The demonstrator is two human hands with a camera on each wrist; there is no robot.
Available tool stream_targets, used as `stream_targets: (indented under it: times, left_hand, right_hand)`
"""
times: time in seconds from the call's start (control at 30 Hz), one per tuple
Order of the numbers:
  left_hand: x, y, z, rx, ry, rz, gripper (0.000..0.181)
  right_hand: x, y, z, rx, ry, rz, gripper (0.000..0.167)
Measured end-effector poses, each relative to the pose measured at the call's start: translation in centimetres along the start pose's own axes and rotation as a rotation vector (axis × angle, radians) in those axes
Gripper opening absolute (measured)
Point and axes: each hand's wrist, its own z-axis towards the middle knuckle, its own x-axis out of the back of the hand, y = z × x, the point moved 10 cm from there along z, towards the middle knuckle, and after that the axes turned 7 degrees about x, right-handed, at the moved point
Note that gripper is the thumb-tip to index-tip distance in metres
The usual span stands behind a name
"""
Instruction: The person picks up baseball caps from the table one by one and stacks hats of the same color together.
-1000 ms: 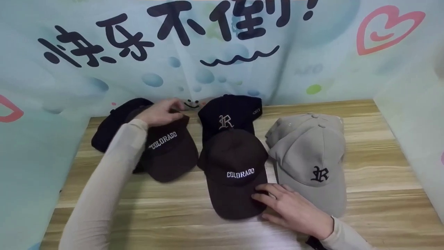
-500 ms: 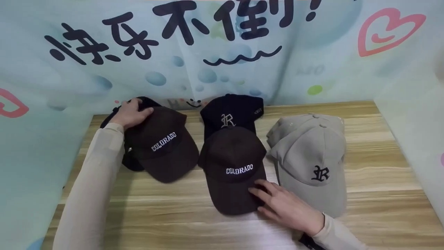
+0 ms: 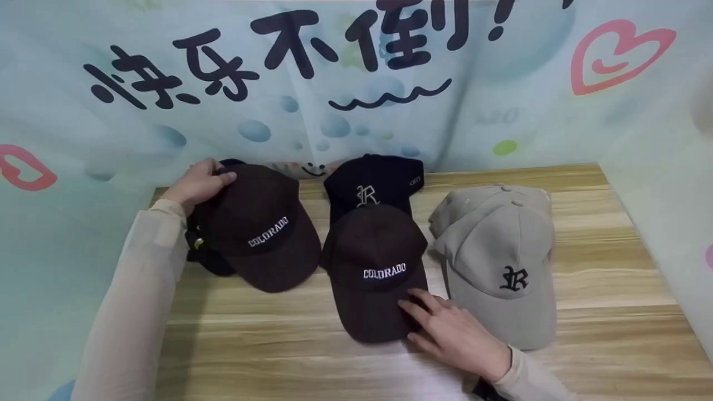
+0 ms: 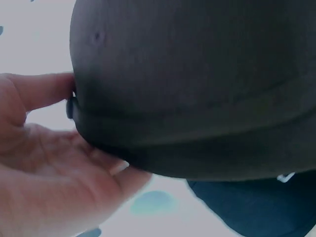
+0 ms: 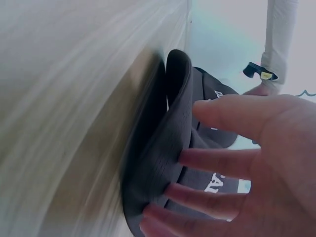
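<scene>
In the head view my left hand (image 3: 199, 182) is at the back left of the left brown COLORADO cap (image 3: 262, 223), which lies over a dark cap (image 3: 214, 262). The left wrist view shows the thumb and curled fingers of my left hand (image 4: 74, 158) around the edge of the cap's crown (image 4: 187, 74). My right hand (image 3: 457, 337) rests its spread fingertips on the brim of the middle brown COLORADO cap (image 3: 384, 250). From the right wrist, those fingers (image 5: 212, 160) lie nearly straight against the brim (image 5: 163, 163).
Behind the middle brown cap is a navy cap (image 3: 384, 172) with an R. Two grey caps (image 3: 501, 267) overlap at the right. A printed cloth (image 3: 356, 128) hangs behind the wooden table (image 3: 607, 278).
My left hand has moved left and down to the left cap's back edge, and less of the dark cap beneath shows. My right hand has moved slightly left with the middle cap's brim.
</scene>
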Motion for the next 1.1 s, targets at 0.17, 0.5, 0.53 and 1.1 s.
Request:
stream_targets:
  times: [0.17, 0.5, 0.53, 1.1]
  left_hand:
    - [0.0, 2.9, -1.6, -0.170, -0.023, -0.023, 0.024]
    - [-1.5, 7.7, -5.8, -0.337, -0.144, 0.090, 0.025]
    - [-1.6, 8.1, -6.1, -0.346, -0.149, 0.102, 0.025]
    - [-5.5, 14.3, -12.4, -0.657, -0.309, 0.215, 0.018]
  right_hand:
    - [-0.2, 0.1, 0.1, -0.019, -0.025, 0.023, 0.051]
    - [-0.3, 0.7, -0.4, -0.010, -0.088, 0.153, 0.055]
    - [-0.3, 0.7, -0.4, -0.008, -0.086, 0.166, 0.055]
    - [1.5, 1.2, -0.8, 0.053, -0.027, 0.191, 0.051]
